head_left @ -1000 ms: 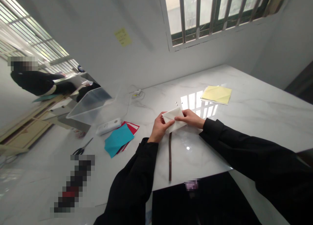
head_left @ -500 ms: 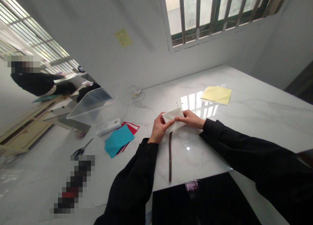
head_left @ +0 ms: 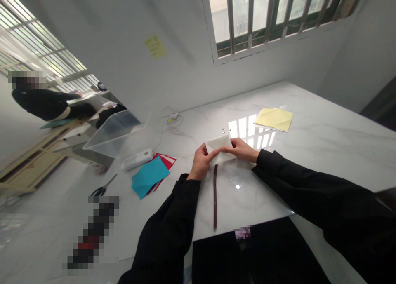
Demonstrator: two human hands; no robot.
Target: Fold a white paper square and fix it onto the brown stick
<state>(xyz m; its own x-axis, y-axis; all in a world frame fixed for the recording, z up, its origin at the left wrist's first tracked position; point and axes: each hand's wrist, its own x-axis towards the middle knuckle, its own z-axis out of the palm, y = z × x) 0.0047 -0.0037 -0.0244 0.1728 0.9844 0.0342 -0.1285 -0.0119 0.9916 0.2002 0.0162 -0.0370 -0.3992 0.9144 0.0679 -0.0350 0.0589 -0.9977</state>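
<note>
A small white piece of folded paper (head_left: 219,142), shaped like an envelope, is held up between both hands above the table. My left hand (head_left: 200,162) grips its left side, thumb across the front. From the right, my right hand (head_left: 243,150) pinches the other side, and the two thumbs meet near the middle of the paper. Just below it a thin dark brown stick (head_left: 215,199) lies on the table, pointing toward me. Several tiny shiny beads (head_left: 223,130) rest on the table behind the paper.
Left of my hands are blue paper (head_left: 150,177), red sheets (head_left: 167,162), a white power strip (head_left: 137,159) and scissors (head_left: 103,187). Yellow paper (head_left: 274,119) lies at the back right. A clear plastic bin (head_left: 113,131) stands left. Another person (head_left: 40,102) sits in the far left background.
The hands and the folded paper stay in nearly the same place. Both thumbs have shifted very slightly to the left on the paper.
</note>
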